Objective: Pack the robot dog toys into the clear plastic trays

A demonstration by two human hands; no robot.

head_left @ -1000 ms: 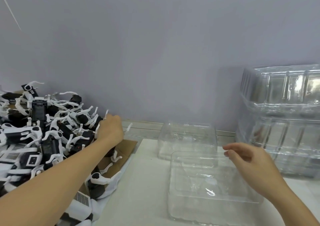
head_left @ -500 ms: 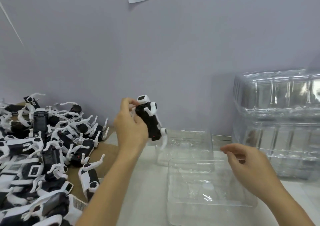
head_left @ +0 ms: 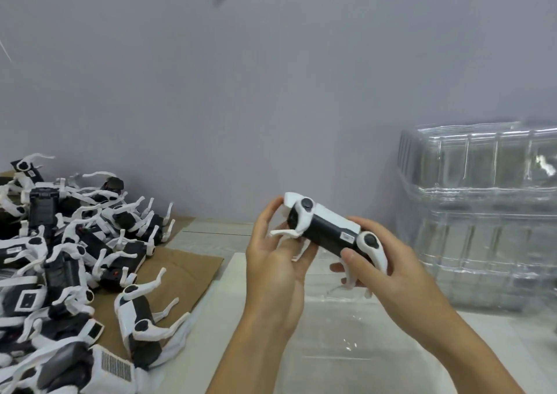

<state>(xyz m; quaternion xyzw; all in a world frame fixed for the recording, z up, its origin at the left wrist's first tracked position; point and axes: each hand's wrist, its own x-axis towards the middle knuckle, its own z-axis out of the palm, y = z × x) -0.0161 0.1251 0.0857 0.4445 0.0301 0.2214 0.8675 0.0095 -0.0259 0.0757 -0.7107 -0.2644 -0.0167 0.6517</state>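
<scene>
**1 robot dog toy held over tray**

Above the clear tray (head_left: 346, 333), 1 robot dog toy (head_left: 328, 231) is being gripped at both ends: left hand (head_left: 277, 261) fingers curled round its front, right hand (head_left: 388, 261) round its rear. The toy pile (head_left: 66, 261) is being left on cardboard (head_left: 180, 273); stacked trays (head_left: 482, 212) are being kept against the wall.

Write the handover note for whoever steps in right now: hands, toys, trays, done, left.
Left hand: holds the front end of one toy dog.
Right hand: grips the dog's rear end; the dog is in the air above the open tray.
Toy pile: on the left, partly on cardboard.
Tray stack: at the right, by the wall.
Done: one dog picked; none seen in the open tray.
Left: seat this dog in the tray, then pack the pile.
</scene>
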